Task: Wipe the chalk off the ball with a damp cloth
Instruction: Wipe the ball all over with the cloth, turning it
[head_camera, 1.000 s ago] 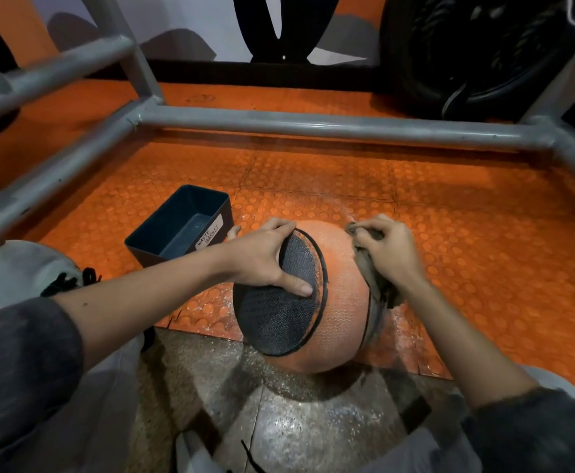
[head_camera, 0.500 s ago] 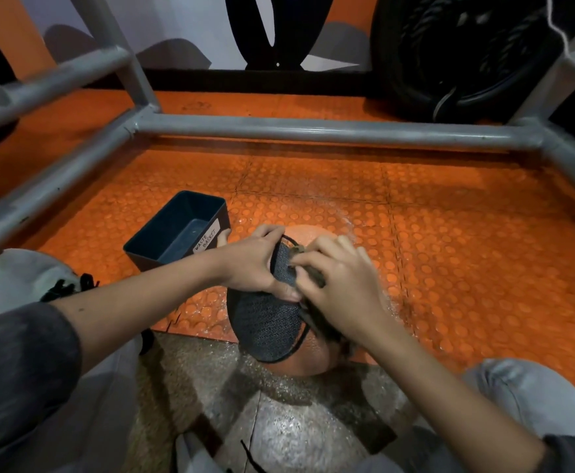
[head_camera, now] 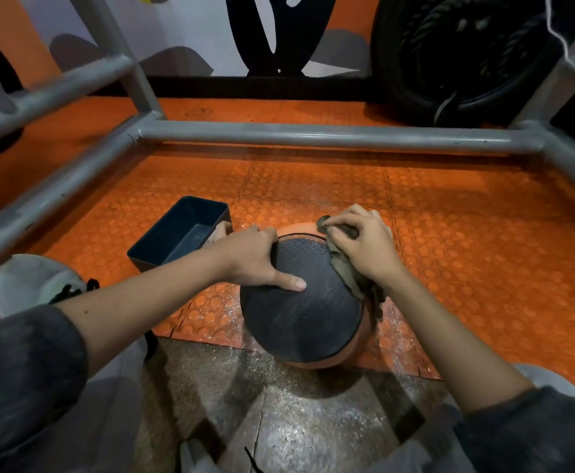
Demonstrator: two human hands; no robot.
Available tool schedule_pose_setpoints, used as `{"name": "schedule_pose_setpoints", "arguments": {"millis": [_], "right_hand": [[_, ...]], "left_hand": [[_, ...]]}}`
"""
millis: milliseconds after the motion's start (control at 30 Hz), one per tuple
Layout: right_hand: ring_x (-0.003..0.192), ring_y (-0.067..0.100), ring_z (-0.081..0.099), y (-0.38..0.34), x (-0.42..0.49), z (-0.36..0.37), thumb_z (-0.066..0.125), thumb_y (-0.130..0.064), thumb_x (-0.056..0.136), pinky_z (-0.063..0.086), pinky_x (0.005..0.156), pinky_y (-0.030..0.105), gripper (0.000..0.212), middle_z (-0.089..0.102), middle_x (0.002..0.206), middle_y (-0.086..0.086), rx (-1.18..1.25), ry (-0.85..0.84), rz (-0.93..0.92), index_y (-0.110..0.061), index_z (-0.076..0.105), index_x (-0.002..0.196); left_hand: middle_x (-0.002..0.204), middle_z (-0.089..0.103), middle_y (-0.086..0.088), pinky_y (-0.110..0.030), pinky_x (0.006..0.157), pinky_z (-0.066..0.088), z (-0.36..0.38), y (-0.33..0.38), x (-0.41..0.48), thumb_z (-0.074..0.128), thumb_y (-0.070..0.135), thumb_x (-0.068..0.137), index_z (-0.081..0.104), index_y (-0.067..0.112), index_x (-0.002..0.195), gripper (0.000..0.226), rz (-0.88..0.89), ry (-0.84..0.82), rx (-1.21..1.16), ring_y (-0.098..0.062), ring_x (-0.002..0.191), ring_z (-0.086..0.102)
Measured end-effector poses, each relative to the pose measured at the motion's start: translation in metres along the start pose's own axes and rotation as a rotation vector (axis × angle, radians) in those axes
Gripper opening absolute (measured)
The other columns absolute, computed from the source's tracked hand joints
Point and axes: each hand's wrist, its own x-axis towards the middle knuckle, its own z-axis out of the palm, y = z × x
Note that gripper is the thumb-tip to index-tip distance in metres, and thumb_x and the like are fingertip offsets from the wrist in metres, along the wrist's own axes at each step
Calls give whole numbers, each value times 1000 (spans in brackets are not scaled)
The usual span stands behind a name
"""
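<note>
An orange ball (head_camera: 301,319) with a large black textured panel rests on the floor in the middle of the view, where the orange mat meets grey stone. My left hand (head_camera: 255,259) lies flat on the ball's upper left side, thumb stretched across the black panel. My right hand (head_camera: 361,245) presses a crumpled grey-brown cloth (head_camera: 351,274) against the ball's upper right edge. The cloth hangs down the ball's right side.
A dark blue rectangular tub (head_camera: 180,232) stands on the studded orange mat (head_camera: 467,250) just left of the ball. Grey metal rack bars (head_camera: 313,136) run across the back and down the left. A black tyre with rope (head_camera: 467,49) is at the back right. White chalk dust speckles the floor.
My right hand with the cloth swept from the ball's right side across its top and back to the upper right edge. The ball has turned so the black panel faces up more.
</note>
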Motion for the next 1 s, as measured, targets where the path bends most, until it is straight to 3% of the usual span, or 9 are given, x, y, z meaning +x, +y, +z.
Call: {"name": "schedule_pose_setpoints", "arguments": {"millis": [133,233,333,467,533,733,833,933,1000], "right_hand": [[102,24,54,8,14,-5,61,-21,89,39,94,55,20,54,83,-20,91,-48,71,-38,63,79],[101,23,57,9,18,-8,61,-19,88,41,94,55,23,52,81,-20,126,-30,150,-38,61,74],[102,20,53,-2,2,-3,58,-23,88,41,93,48,14,57,92,-14,47,57,161,-32,69,85],[91,12,41,-27,-43,8,56,-27,87,31,80,34,18,53,89,-14,-162,117,-153,-25,73,93],[92,12,41,-17,-44,2,57,-27,86,29,82,33,18,57,90,-12,-133,94,-177,-25,73,93],[91,24,61,28,-27,-18,62,-8,85,42,73,16,18,56,81,-11,201,203,245,-25,69,86],[89,21,55,7,-36,-7,63,-16,85,43,80,37,12,55,85,-11,30,226,133,-21,74,88],[83,12,43,-20,-48,1,57,-25,83,32,72,33,18,57,85,-8,-156,157,-138,-21,74,88],[85,12,43,-17,-48,-1,58,-26,84,31,74,33,17,57,85,-10,-129,92,-170,-22,74,89]], "left_hand": [[111,49,6,-52,110,9,8,-3,-7,54,82,55,50,23,107,78,12,134,-99,-17,118,44],[133,38,7,-53,114,3,19,6,-7,49,81,47,40,29,131,99,25,175,-237,-15,132,33],[147,30,9,-56,113,-4,25,13,-2,49,81,49,27,28,145,113,34,136,-273,-14,138,29],[151,26,9,-56,113,-4,24,12,1,56,78,58,24,27,147,108,33,118,-263,-11,139,26],[151,26,9,-57,113,-4,23,13,0,58,76,59,23,27,147,107,42,100,-260,-11,140,25],[148,28,8,-57,112,-8,21,21,-1,66,70,62,24,26,147,104,56,105,-284,-12,139,24],[147,29,8,-54,112,-6,20,25,0,68,68,63,24,23,147,105,60,110,-275,-11,138,26],[147,28,8,-53,113,-3,21,22,-1,68,68,62,22,24,148,107,67,103,-270,-11,138,26],[149,26,8,-53,113,-5,22,18,-3,64,73,57,21,25,148,111,72,91,-266,-11,139,25]]}}
